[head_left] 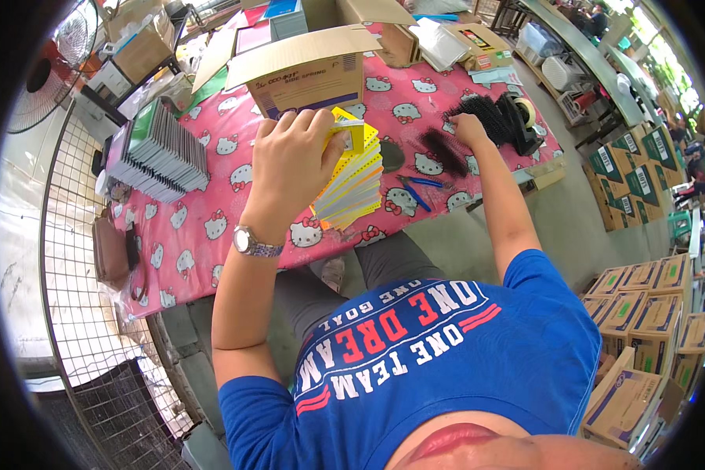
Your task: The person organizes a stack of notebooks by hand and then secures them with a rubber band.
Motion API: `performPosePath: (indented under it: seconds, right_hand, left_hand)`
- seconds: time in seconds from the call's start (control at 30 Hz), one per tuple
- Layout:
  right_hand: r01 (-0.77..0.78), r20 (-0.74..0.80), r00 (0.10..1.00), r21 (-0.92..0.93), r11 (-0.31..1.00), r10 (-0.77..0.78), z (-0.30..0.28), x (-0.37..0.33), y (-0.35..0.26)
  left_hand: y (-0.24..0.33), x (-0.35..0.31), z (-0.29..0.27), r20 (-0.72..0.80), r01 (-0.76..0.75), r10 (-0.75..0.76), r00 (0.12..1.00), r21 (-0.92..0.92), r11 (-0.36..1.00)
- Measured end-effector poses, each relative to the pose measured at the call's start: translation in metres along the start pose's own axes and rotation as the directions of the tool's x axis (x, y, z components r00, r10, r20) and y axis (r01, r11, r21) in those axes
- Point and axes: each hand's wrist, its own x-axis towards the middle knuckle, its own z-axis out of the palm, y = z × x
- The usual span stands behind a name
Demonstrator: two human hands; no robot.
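My left hand [294, 160], with a watch at the wrist, is closed on the upper end of a thick stack of punched sheets [346, 196]. The stack has yellow at its top, stands tilted at the table's near side, and its edges fan out in white, yellow and orange. To the right, my right hand [468, 131] has its fingers curled together at the edge of a pile of black binding coils [489, 119]; its fingertips are partly hidden. More black coils [445, 154] lie just below that hand. Blue-handled cutters [419, 193] rest between my hands.
A black tape dispenser [525, 125] stands right of the coils. An open carton [309, 82] sits behind the sheets. Stacked coil-bound notebooks [157, 153] are at the left on the pink tablecloth [184, 262]. A dark oval object [392, 156] lies beside the sheets.
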Motion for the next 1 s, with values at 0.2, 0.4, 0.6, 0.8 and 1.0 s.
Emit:
performPosePath:
  seconds: [0.2, 0.4, 0.6, 0.8, 1.0]
  right_hand:
    - [-0.013, 0.080, 0.997, 0.072, 0.997, 0.008, -0.022, 0.011, -0.007]
    - [-0.029, 0.255, 0.965, 0.347, 0.938, -0.064, -0.014, 0.022, -0.048]
    - [0.528, -0.369, 0.837, 0.739, 0.419, -0.405, -0.155, -0.066, -0.207]
    - [0.379, -0.267, 0.921, 0.784, 0.491, -0.284, -0.182, -0.092, -0.233]
    - [0.241, -0.180, 0.956, 0.931, 0.273, -0.231, -0.149, -0.124, -0.263]
  left_hand:
    - [0.000, 0.000, 0.000, 0.026, 0.013, -0.013, 1.000, -0.007, 1.000]
    - [0.003, 0.002, -0.002, 0.033, 0.026, -0.025, 0.999, -0.032, 0.999]
    - [-0.002, 0.003, 0.006, -0.045, 0.000, -0.001, 0.999, -0.015, 1.000]
    - [0.006, 0.005, 0.003, 0.007, 0.052, -0.052, 0.999, -0.049, 0.997]
    - [0.011, 0.012, 0.013, 0.019, 0.077, -0.076, 0.997, -0.057, 0.995]
